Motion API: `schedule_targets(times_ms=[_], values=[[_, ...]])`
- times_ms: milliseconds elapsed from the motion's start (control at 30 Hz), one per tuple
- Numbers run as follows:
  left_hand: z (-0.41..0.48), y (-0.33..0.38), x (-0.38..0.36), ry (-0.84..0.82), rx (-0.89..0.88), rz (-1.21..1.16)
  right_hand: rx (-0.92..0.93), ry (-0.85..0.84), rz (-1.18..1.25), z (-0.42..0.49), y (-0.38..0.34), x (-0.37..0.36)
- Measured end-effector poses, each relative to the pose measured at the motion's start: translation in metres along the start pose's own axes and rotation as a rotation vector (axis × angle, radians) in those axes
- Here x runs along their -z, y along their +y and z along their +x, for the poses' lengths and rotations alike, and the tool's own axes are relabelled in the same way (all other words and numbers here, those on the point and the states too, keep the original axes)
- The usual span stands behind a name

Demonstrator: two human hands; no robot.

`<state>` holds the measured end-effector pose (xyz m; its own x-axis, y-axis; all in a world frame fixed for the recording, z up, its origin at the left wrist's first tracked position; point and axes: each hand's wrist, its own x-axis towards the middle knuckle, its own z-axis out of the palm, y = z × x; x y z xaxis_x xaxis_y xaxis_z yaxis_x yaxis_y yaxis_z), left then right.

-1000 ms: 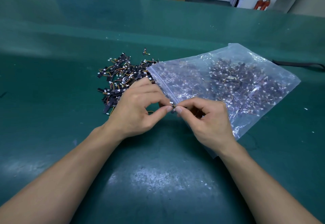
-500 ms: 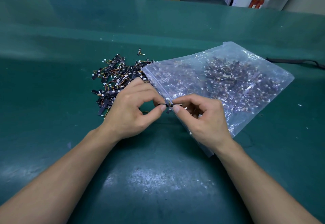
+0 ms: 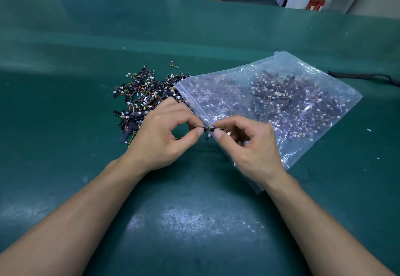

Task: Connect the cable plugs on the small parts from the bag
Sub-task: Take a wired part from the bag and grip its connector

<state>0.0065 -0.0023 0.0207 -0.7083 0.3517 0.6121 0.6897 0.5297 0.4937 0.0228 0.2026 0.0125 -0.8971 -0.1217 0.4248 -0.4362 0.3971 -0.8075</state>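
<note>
Pinching one small part (image 3: 208, 128) between both hands over the middle of the green worktop (image 3: 194, 221), right at the near edge of the clear bag (image 3: 281, 107). Gripping its left end with the left hand (image 3: 160, 139), thumb against forefinger, the other fingers loosely curled; nipping the right end likewise with the right hand (image 3: 249, 148). Now baring a straight black strip with wires and a white plug at its centre, after pressing fingertips almost together a second ago. Probably easing off a freshly mated plug, though not showing clearly whether seated. Leaving a heap of loose parts (image 3: 140, 104) toward the far left, beside the bag's mouth, and many more inside.
</note>
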Motion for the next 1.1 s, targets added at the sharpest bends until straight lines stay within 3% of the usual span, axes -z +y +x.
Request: schedule_targets(times_ms=[500, 1100], values=[[-0.0013, -0.0024, 0.0006, -0.025, 0.069, -0.048, 0.039, 0.01, -0.01, -0.0001, -0.0022, -0.0033], [-0.0017, -0.0045, -0.0012, -0.006, 0.028, -0.033, 0.029, -0.007, -0.001, 0.0001, 0.0004, -0.0032]])
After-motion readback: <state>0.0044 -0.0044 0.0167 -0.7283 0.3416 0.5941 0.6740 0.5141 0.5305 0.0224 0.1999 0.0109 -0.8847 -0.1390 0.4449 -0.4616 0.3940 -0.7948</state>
